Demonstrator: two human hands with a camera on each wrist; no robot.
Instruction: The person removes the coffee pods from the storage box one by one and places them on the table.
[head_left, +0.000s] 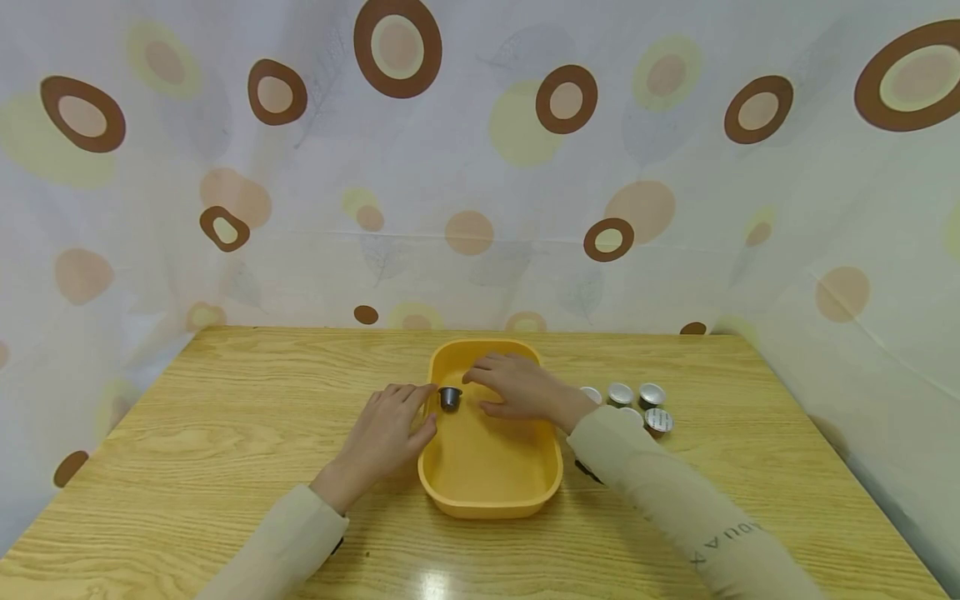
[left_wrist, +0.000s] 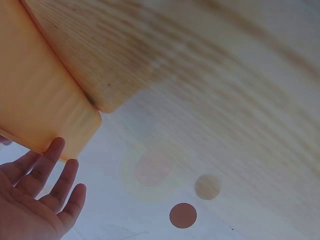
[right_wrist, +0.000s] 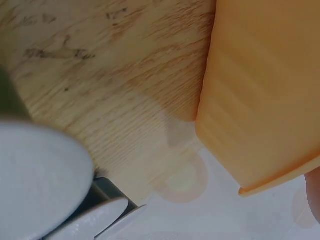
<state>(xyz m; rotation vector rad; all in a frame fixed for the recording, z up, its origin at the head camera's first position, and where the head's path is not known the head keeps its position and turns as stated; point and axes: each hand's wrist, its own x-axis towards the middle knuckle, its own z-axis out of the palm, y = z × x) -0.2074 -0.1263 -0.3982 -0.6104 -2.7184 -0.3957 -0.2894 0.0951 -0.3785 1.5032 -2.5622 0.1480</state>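
Observation:
A dark coffee capsule (head_left: 450, 399) is in the yellow-orange plastic tray (head_left: 491, 507), close to its left wall. My left hand (head_left: 387, 429) is at the tray's left rim, its fingertips just left of the capsule. In the left wrist view the fingers of that hand (left_wrist: 42, 192) are spread and loosely extended beside the tray's rim. Over the inside of the tray reaches my right hand (head_left: 521, 387), palm down, fingers loosely extended toward the capsule with a gap between. The right wrist view shows only a sliver of that hand (right_wrist: 314, 195) beyond the rim.
Several coffee capsules (head_left: 651, 394) with white or silvery lids stand on the wooden table (head_left: 285, 392) right of the tray, partly behind the right forearm. Near the right wrist camera, one white lid (right_wrist: 40, 180) looms large. A patterned curtain (head_left: 465, 167) hangs behind the table.

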